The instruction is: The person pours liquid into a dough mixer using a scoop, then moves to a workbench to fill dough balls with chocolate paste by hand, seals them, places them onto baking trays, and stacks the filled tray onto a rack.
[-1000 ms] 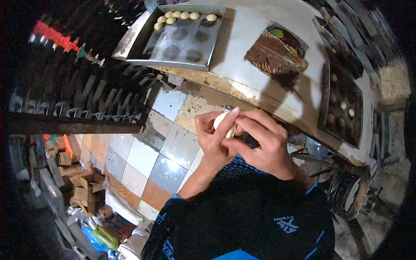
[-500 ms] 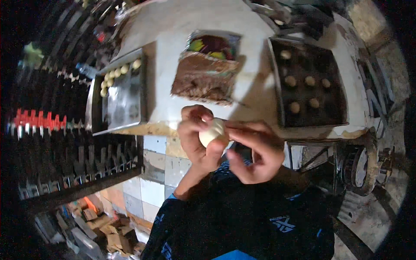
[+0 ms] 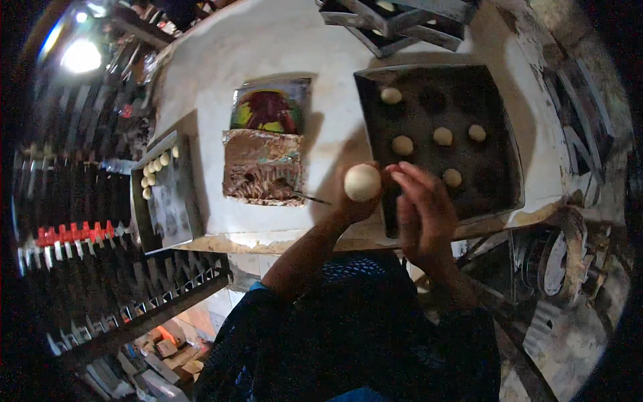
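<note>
A smooth, pale dough ball (image 3: 362,183) rests in my left hand (image 3: 353,209), whose fingers curl beneath and around it. My right hand (image 3: 427,218) is just to its right, fingers stretched out and thumb apart, with nothing visible in it. Both hands are over the near left corner of a dark baking tray (image 3: 489,194). Similar dough balls (image 3: 442,137) sit spaced out in that tray. Left of my hands lies an opened packet (image 3: 268,110) with brown, paste-like filling (image 3: 261,161) spread on it. A thin dark handle (image 3: 313,198) sticks out from the paste.
At the left, another tray (image 3: 195,194) holds several small dough balls (image 3: 157,164) along its far and left sides. Stacked metal trays (image 3: 395,23) stand at the back of the white table (image 3: 201,67). Dark racks (image 3: 74,261) fill the left side.
My view has shifted, and both hands have moved right to the dark tray's corner. The dough ball, folded at the top before, now shows a smooth round face. It stays in my left hand.
</note>
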A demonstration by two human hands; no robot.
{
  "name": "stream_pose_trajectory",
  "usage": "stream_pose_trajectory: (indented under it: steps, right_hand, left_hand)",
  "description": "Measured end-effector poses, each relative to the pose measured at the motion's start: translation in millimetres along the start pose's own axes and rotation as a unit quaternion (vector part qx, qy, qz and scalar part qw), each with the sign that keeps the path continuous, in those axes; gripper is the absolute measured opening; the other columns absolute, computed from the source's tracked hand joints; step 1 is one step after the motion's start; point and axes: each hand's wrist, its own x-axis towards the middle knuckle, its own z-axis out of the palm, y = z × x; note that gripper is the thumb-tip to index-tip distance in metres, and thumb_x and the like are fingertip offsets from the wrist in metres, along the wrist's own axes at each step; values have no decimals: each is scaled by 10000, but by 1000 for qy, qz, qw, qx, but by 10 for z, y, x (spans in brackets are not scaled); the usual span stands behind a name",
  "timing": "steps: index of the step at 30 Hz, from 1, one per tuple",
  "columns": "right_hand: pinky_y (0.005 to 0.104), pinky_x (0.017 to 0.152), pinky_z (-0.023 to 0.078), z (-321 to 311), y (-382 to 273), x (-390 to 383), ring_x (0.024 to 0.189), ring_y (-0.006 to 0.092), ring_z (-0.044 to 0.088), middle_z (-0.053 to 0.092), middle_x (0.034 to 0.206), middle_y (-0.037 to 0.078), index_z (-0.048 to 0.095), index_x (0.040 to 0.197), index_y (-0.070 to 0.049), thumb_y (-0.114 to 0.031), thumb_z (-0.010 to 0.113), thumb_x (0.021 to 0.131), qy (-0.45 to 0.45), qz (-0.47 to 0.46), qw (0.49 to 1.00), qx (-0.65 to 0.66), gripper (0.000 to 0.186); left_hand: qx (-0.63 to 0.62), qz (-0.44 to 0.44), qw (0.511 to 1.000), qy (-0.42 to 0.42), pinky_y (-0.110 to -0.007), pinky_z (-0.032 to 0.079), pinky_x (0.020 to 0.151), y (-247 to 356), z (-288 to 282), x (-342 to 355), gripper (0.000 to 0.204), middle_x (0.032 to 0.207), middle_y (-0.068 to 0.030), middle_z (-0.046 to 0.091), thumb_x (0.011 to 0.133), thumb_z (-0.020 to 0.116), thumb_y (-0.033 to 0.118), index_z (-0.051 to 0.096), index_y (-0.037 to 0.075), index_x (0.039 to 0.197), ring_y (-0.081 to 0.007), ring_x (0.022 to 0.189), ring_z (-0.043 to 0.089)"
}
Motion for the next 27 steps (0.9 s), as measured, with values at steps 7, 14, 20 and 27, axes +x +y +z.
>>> stream_pose_trajectory:
  steps: [7,14,20,27]
  right_hand:
    - [396,873,443,172,816,140,1071,303,527,532,1136,173,531,1126,-13,-180,464,934,-135,-97,986,6,264]
    - [354,806,466,280,2404,925,927,266,590,599,1024,150,567,1058,-11,-239,397,980,84,42,995,-36,294]
    - [450,1031,314,476,3314,957,1227,402,383,385,1343,245,366,1340,-14,-152,499,911,-296,113,861,-397,470]
    - [460,947,401,605,2176,1128,1227,335,409,442,1311,191,410,1342,-63,-337,454,952,45,-92,948,-301,479]
  left_hand:
    - [-525,-367,745,-185,-272,478,712,-315,488,-13,365,883,-58,614,772,713,117,545,46,1088,-157,786,586]
    - [-143,-286,935,-155,-219,387,582,-436,-536,90,413,678,60,384,763,742,129,540,71,1119,-55,603,359]
    - [-262,-255,928,74,-220,452,671,-624,-1620,-281,366,728,15,463,815,629,-28,499,40,1150,-67,668,454]
    - [77,-309,913,255,-200,360,560,-1543,-3309,-1053,196,731,23,542,804,688,102,626,17,969,-38,627,431]
